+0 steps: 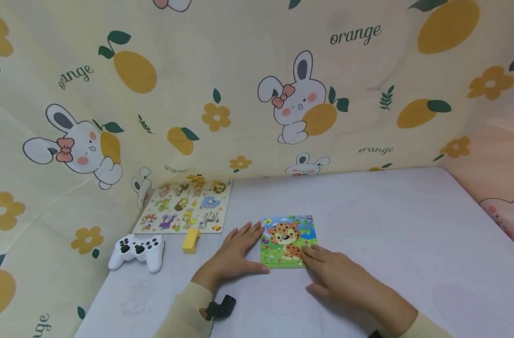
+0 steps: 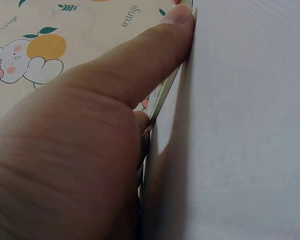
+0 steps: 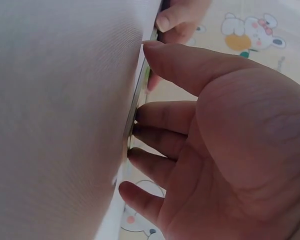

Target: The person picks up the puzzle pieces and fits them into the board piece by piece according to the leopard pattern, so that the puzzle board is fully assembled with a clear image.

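Observation:
A small square picture board (image 1: 284, 241) lies flat on the white table, printed with a spotted leopard cub on green grass under a blue sky. My left hand (image 1: 238, 253) lies along its left side in the head view, fingers extended and thumb at the near left corner. From the right, my other hand (image 1: 346, 277) rests fingertips on the lower right part of the board, its thumb held apart over the table. In the right wrist view the right hand's fingers (image 3: 162, 117) meet the board's thin edge. The left wrist view shows the left thumb (image 2: 155, 55) stretched to that edge.
A wooden animal puzzle board (image 1: 202, 203) lies at the back left. Near it are a yellow block (image 1: 191, 241) and a white game controller (image 1: 137, 252). Printed cloth (image 1: 248, 61) hangs behind the table (image 1: 388, 225) and at its sides.

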Demonstrator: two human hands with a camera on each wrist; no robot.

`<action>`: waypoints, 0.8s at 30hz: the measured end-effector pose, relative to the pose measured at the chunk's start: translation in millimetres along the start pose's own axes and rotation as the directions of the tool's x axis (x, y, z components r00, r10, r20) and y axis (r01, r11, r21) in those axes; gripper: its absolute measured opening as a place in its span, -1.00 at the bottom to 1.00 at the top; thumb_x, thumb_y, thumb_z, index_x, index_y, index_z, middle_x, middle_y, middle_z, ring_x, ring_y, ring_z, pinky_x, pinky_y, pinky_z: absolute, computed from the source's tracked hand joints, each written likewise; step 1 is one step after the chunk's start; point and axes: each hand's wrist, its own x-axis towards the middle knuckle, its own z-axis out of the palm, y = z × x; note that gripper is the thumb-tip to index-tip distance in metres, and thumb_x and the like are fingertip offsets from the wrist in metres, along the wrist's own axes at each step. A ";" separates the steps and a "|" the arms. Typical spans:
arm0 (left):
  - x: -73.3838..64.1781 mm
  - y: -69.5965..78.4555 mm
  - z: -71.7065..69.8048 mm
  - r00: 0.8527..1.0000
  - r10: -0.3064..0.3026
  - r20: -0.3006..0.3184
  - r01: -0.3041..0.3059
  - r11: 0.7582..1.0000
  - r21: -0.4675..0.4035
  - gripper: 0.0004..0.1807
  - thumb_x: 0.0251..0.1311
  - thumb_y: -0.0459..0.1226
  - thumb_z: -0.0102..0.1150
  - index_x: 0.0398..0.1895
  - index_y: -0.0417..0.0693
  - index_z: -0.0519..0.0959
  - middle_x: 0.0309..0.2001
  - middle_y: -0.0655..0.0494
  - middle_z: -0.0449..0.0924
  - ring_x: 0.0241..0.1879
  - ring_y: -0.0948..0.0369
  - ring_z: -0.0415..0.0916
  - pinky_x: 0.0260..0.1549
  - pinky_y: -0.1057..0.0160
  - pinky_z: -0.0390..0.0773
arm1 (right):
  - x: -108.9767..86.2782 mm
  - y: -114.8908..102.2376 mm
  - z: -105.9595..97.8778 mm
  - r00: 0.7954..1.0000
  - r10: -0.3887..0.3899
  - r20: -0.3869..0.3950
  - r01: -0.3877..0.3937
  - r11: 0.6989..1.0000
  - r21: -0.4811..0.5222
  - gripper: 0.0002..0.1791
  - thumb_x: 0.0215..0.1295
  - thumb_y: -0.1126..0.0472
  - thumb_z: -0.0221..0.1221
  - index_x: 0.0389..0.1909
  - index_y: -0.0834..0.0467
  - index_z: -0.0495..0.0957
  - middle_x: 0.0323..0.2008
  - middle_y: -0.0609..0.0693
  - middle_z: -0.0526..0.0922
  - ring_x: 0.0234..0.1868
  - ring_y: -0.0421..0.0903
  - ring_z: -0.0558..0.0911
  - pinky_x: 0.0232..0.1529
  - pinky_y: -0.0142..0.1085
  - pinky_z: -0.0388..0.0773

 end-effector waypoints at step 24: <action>1.8 -3.7 6.0 1.000 -0.015 0.015 0.015 1.000 0.007 0.33 0.03 0.50 0.41 0.80 0.18 0.10 0.76 0.37 -0.14 0.72 0.17 -0.33 0.62 -0.11 -0.37 | -10.8 26.2 -0.5 0.993 0.093 -0.074 -0.072 0.967 0.246 -0.21 0.54 -0.24 0.29 0.57 0.17 0.47 0.59 0.19 0.36 0.57 0.30 0.34 0.46 0.31 0.34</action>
